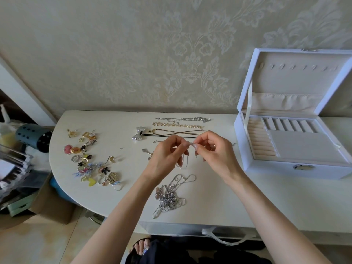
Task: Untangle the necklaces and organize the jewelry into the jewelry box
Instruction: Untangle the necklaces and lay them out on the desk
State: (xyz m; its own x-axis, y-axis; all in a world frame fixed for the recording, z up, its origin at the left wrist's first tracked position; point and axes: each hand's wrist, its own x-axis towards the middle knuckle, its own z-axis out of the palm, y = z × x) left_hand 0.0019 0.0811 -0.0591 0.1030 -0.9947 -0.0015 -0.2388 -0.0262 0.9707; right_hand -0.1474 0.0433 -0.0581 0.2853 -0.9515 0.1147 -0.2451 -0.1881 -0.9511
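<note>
1. Above the middle of the table (247,202), the left hand (167,155) and right hand (213,151) each pinch a thin silver chain (183,161), which hangs between them.
2. The tangled silver necklaces (169,197) lie near the front edge.
3. The open white jewelry box (276,171) sits to the right, with bare tabletop between it and the tangle.
4. Earrings and rings (89,161) crowd the curved left edge.
</note>
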